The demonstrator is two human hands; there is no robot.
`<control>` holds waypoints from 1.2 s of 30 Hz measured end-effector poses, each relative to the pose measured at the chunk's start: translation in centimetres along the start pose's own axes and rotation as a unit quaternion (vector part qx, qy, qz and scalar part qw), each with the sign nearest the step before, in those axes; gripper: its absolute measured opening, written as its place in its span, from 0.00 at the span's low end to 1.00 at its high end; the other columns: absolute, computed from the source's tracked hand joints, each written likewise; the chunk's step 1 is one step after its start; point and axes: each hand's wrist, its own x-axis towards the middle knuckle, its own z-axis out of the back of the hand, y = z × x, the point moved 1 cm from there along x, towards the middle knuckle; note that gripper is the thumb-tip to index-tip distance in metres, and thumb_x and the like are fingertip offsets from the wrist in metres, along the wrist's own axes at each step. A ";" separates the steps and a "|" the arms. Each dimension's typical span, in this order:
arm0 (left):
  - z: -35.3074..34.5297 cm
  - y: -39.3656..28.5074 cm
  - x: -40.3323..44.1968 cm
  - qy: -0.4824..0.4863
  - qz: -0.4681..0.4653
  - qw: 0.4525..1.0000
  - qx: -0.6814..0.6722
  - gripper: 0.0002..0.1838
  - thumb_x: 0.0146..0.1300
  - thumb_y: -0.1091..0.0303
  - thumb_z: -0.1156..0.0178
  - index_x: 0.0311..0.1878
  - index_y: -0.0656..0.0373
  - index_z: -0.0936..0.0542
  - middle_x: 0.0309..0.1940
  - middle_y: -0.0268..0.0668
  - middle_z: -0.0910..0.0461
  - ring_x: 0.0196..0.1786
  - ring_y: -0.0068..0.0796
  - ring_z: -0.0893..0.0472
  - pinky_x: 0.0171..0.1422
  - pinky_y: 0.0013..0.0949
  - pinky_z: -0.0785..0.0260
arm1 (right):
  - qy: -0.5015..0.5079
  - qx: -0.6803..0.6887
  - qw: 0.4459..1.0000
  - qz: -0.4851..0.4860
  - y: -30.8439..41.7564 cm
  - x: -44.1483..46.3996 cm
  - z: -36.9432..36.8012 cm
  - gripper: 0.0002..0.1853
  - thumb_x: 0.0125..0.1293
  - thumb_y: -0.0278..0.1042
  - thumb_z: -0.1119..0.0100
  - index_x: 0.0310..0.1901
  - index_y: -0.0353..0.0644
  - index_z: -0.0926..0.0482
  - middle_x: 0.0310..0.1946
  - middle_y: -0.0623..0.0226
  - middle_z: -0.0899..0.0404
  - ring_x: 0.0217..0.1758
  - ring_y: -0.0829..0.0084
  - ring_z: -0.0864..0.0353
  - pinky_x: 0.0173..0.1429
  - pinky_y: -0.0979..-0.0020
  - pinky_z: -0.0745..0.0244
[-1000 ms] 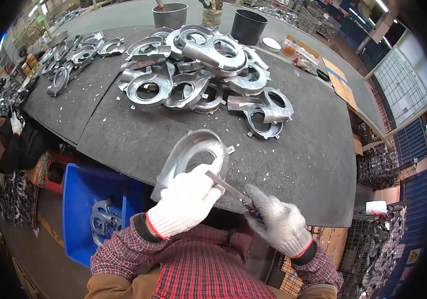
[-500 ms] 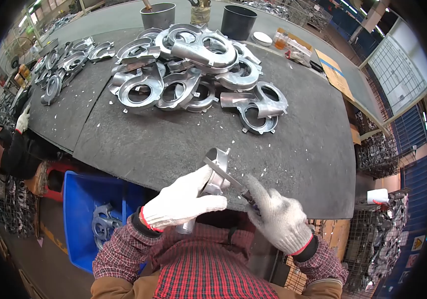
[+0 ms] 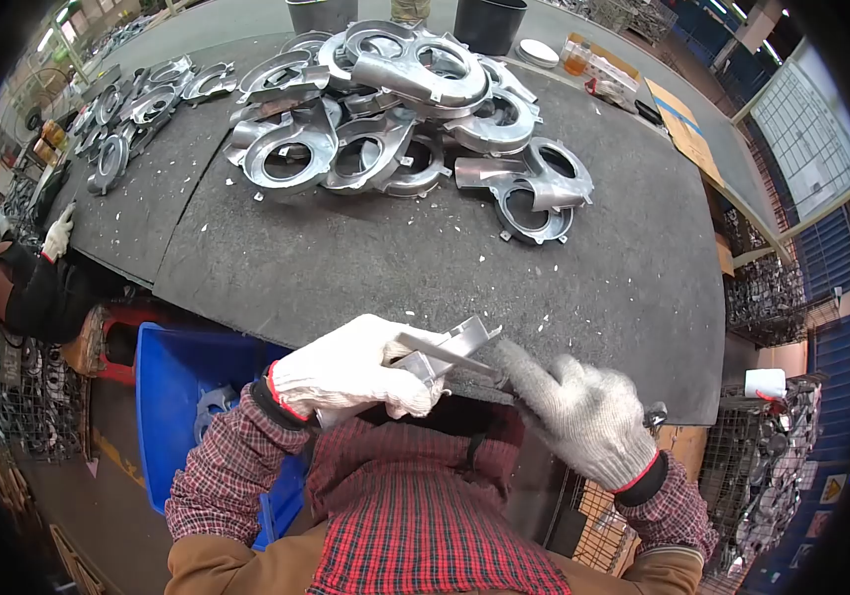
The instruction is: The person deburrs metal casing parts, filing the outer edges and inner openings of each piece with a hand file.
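My left hand (image 3: 355, 372), in a white knit glove, is wrapped round a silvery metal casting (image 3: 464, 339) at the table's front edge. Most of that part is hidden behind the glove. My right hand (image 3: 588, 412), in a greyer glove, grips a tool with a flat metal blade (image 3: 450, 357); its handle is hidden in the fingers. The blade lies across the casting, pointing left towards my left hand. Beyond both hands, a single casting (image 3: 534, 193) rests on the dark table (image 3: 345, 268), beside a heap of similar castings (image 3: 375, 109).
A blue bin (image 3: 162, 416) with castings stands below the table at left. At far left a co-worker's gloved hand (image 3: 58, 235) shows near more castings (image 3: 137, 114). Buckets (image 3: 489, 25) stand behind the heap. Wire cages (image 3: 757, 476) of parts are at right.
The held casting has been turned, so its round opening no longer faces up. Both hands have shifted, and the blade now lies flatter across the part. The co-worker's hand has moved.
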 end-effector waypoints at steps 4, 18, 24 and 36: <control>-0.2 -0.1 -0.1 -0.024 -0.020 0.999 0.038 0.35 0.58 0.85 0.26 0.72 0.71 0.18 0.47 0.41 0.10 0.48 0.26 0.13 0.52 0.32 0.18 | 0.077 0.140 0.987 0.024 -0.8 0.0 0.7 0.42 0.70 0.40 0.26 0.84 0.58 0.31 0.38 0.55 0.11 0.36 0.53 0.05 0.38 0.56 0.09; -0.4 3.0 0.1 -0.196 -0.192 0.930 0.244 0.39 0.65 0.80 0.24 0.80 0.68 0.25 0.59 0.43 0.11 0.59 0.27 0.13 0.66 0.36 0.18 | 0.081 0.285 0.955 0.006 -0.9 0.3 -2.0 0.40 0.74 0.46 0.27 0.84 0.55 0.32 0.49 0.52 0.08 0.46 0.47 0.05 0.49 0.53 0.07; -2.7 2.5 0.6 -0.212 -0.161 0.964 0.011 0.31 0.71 0.79 0.38 0.78 0.68 0.26 0.56 0.37 0.15 0.55 0.24 0.14 0.67 0.33 0.20 | 0.071 0.322 0.944 -0.032 0.2 0.9 -2.9 0.40 0.75 0.47 0.28 0.85 0.57 0.34 0.51 0.48 0.08 0.48 0.44 0.05 0.52 0.49 0.07; -3.2 3.8 3.6 -0.235 -0.207 0.941 -0.129 0.27 0.74 0.69 0.37 0.74 0.67 0.25 0.59 0.38 0.17 0.57 0.28 0.16 0.69 0.34 0.24 | 0.022 0.414 0.903 -0.112 1.4 0.6 -4.9 0.44 0.77 0.47 0.29 0.87 0.56 0.41 0.57 0.40 0.09 0.56 0.35 0.08 0.58 0.42 0.09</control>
